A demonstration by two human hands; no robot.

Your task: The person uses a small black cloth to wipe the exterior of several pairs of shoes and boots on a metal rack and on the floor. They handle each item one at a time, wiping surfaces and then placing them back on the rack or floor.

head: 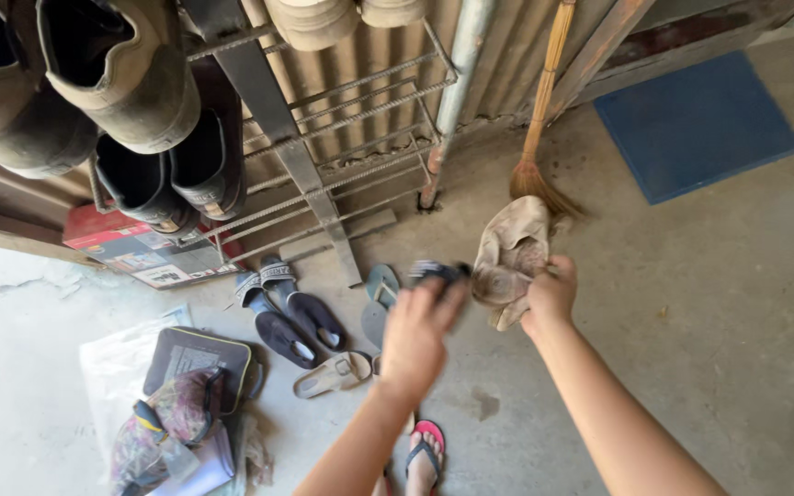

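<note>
sandal [436, 272], light and stiff, was pinched by left hand [413, 338] fingers at frame centre; right hand [550, 294] fingers gripped the soft, limp rag [510, 260].

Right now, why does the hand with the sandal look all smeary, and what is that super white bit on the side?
In the head view, the left hand and the dark sandal it holds are smeared by motion blur; the right hand gripping the dirty cloth looks sharper. The white patch at the left edge of the concrete floor is overexposed glare. The metal rack bends from wide-lens distortion.
</note>
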